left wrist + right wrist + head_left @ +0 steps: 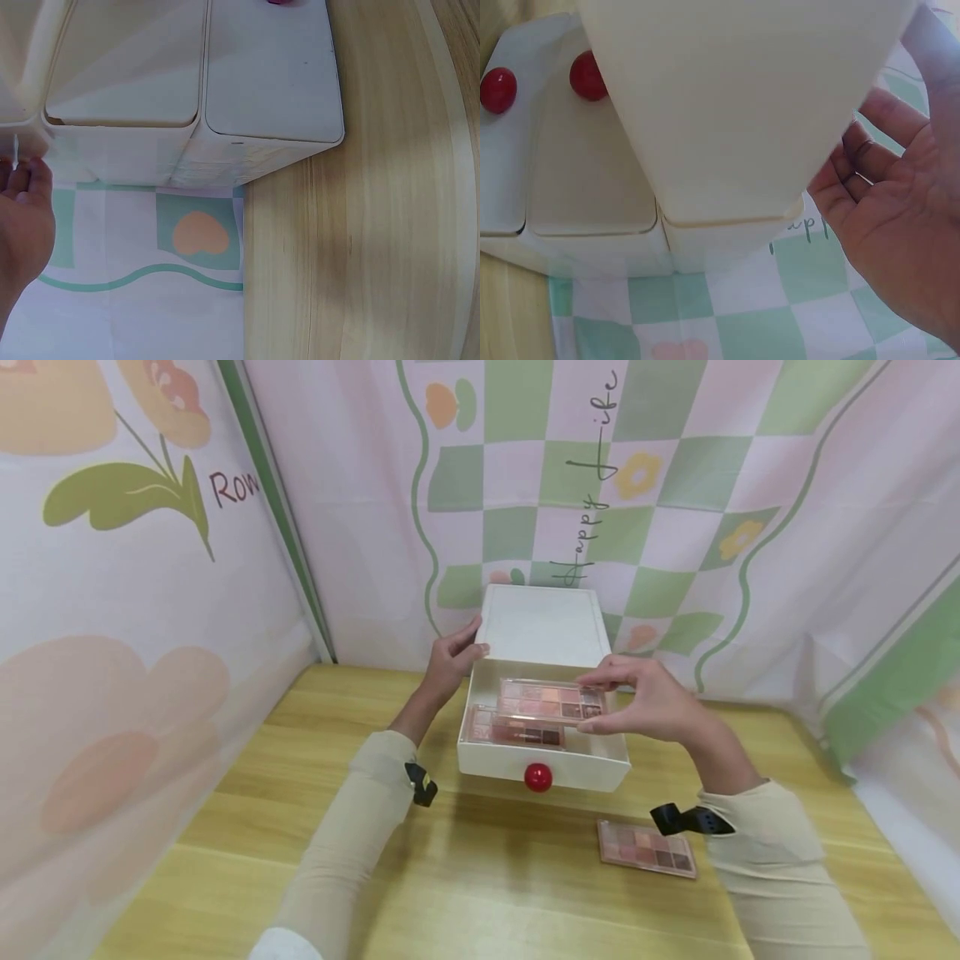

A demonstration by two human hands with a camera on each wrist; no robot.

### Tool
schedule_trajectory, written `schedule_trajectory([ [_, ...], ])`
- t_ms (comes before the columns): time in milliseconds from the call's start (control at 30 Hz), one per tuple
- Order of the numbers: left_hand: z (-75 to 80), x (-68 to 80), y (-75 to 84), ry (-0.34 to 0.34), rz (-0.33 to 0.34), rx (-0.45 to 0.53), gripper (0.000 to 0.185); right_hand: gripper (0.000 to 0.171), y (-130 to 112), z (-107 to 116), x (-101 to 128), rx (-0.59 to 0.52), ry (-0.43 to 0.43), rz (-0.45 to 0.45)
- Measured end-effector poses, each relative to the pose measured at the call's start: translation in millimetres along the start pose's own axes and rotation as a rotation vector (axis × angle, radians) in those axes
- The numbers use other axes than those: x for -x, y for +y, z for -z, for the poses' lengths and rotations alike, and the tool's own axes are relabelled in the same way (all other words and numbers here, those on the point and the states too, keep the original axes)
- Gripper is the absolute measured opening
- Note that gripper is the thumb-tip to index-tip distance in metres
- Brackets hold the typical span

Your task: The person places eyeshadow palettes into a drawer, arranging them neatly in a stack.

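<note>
A white drawer cabinet (pixel 543 620) stands against the curtain, its top drawer (pixel 498 760) pulled out by a red knob's side. My right hand (pixel 645 700) pinches the right end of an eyeshadow palette (pixel 547 700) between thumb and fingers, just above the drawer. Beneath it, a second palette (pixel 517 732) lies inside the drawer on the left. My left hand (pixel 450 662) rests against the cabinet's left side near the top. In the right wrist view the drawer's underside (pixel 750 112) hides the held palette.
Another eyeshadow palette (pixel 647 849) lies on the wooden table (pixel 480 877), in front and right of the cabinet. Lower drawers carry red knobs (pixel 589 76). Behind hangs a checked curtain (pixel 517 477); a printed cloth (pixel 135 610) hangs at the left.
</note>
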State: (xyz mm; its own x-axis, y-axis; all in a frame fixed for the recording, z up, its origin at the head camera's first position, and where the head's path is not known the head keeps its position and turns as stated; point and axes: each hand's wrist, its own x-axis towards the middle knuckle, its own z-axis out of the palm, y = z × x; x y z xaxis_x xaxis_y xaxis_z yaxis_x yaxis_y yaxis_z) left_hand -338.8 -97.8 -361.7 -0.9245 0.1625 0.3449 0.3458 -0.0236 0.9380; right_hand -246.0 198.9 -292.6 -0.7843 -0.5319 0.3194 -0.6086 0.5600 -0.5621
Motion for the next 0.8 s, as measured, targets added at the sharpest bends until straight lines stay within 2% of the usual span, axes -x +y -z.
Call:
schedule_trajectory([
  [200, -0.4, -0.2, -1.0, 0.009, -0.013, 0.003, 0.058, 0.044, -3.3, -7.3, -7.0, -0.031, -0.003, 0.045],
  [467, -0.3, 0.0, -2.5, 0.011, -0.016, 0.0, 0.057, 0.047, -7.3, -17.2, -13.6, -0.063, -0.044, 0.028],
  [800, 0.2, -0.8, -2.7, -0.004, -0.011, -0.013, 0.059, 0.047, -10.6, -28.0, -20.8, -0.013, -0.083, 0.01],
])
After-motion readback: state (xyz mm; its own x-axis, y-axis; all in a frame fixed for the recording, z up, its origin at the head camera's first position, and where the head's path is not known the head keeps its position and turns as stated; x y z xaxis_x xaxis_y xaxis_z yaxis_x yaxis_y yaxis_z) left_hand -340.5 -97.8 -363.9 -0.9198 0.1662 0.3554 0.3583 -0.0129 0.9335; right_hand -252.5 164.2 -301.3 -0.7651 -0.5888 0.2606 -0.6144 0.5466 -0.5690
